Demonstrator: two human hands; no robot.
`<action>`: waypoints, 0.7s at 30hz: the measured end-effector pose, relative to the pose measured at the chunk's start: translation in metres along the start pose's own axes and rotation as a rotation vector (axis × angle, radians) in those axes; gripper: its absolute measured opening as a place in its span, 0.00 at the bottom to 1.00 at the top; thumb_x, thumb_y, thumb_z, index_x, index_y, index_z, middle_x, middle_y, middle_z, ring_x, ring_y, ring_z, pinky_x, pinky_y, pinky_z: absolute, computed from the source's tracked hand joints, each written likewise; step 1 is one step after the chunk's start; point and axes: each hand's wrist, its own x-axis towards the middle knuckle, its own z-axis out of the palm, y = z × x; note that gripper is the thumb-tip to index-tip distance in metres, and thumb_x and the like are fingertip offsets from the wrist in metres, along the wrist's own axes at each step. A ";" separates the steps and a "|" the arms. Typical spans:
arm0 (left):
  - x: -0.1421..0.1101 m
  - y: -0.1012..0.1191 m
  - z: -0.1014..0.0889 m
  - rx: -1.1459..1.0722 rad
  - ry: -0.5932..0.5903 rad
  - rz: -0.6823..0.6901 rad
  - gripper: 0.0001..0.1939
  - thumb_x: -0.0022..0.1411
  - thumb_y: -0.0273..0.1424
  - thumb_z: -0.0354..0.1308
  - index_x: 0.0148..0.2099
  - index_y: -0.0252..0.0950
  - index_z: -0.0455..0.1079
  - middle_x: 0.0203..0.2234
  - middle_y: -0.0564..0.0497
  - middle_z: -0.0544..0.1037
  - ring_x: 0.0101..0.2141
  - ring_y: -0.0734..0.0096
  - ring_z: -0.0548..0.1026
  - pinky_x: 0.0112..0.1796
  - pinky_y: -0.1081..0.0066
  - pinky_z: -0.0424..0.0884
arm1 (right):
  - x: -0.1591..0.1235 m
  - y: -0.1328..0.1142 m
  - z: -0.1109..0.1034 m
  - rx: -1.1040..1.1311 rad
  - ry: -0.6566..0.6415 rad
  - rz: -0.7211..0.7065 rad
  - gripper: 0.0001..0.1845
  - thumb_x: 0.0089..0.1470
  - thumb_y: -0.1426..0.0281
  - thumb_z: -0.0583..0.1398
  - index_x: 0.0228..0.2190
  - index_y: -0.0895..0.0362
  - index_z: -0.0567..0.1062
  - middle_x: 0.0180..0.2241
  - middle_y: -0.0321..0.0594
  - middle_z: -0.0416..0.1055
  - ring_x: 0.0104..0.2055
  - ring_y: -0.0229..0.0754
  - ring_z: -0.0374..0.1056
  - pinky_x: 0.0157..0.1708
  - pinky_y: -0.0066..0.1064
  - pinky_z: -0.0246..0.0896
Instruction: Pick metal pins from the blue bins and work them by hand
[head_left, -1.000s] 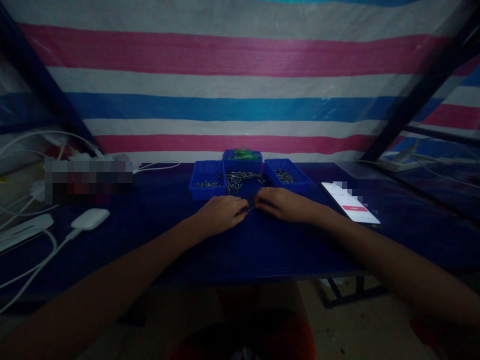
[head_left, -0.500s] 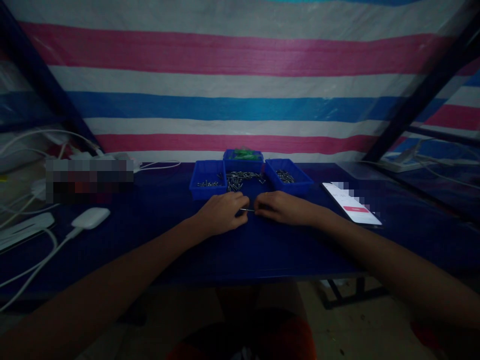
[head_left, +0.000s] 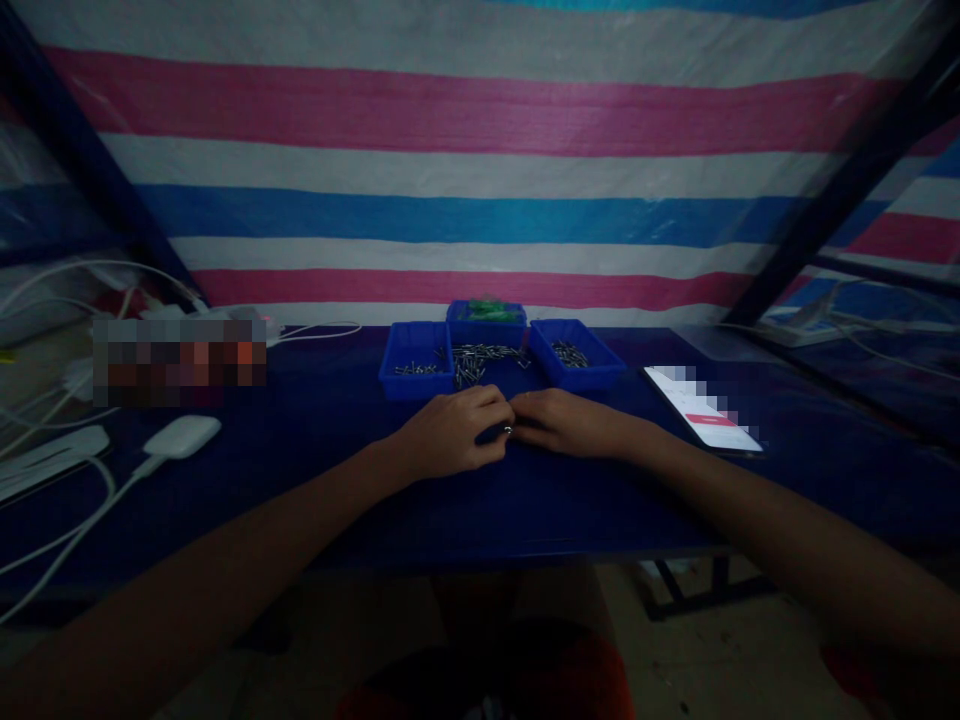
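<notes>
My left hand [head_left: 454,432] and my right hand [head_left: 570,422] meet on the dark blue table [head_left: 480,500], fingertips together. Both are closed in a pinch around a small metal piece [head_left: 508,431] that glints between them; earlier it showed as a thin pin. Just beyond the hands lies a heap of loose metal pins [head_left: 484,358]. A blue tray [head_left: 416,360] on the left and a blue tray [head_left: 576,356] on the right each hold some pins. A third blue tray [head_left: 486,318] behind holds green parts.
A lit phone [head_left: 703,408] lies to the right of my right hand. White chargers and cables [head_left: 180,436] sprawl at the left. A striped tarp [head_left: 480,160] hangs behind the table. Dark frame bars slant at both sides.
My hands have drawn together until the fingertips touch. The thin pin that stretched between them is now mostly covered, only a small glint showing.
</notes>
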 end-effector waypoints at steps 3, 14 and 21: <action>0.000 0.000 -0.002 0.005 0.006 -0.004 0.08 0.56 0.28 0.48 0.38 0.35 0.64 0.35 0.50 0.69 0.36 0.72 0.68 0.36 0.72 0.65 | -0.001 0.003 -0.002 -0.014 0.003 0.023 0.08 0.56 0.68 0.51 0.33 0.59 0.68 0.30 0.40 0.68 0.30 0.36 0.63 0.31 0.28 0.56; 0.001 -0.007 0.000 0.119 -0.029 -0.106 0.06 0.58 0.31 0.48 0.35 0.36 0.64 0.28 0.52 0.71 0.32 0.72 0.69 0.32 0.73 0.62 | -0.003 0.004 -0.008 -0.015 0.025 0.030 0.10 0.57 0.65 0.51 0.33 0.58 0.67 0.30 0.39 0.68 0.31 0.36 0.64 0.31 0.29 0.56; 0.001 -0.008 0.000 0.166 -0.039 -0.117 0.08 0.60 0.33 0.46 0.36 0.36 0.65 0.29 0.52 0.72 0.32 0.72 0.69 0.31 0.73 0.61 | -0.002 0.005 -0.008 -0.051 0.013 0.037 0.11 0.58 0.67 0.48 0.32 0.58 0.67 0.29 0.40 0.68 0.30 0.36 0.64 0.32 0.29 0.56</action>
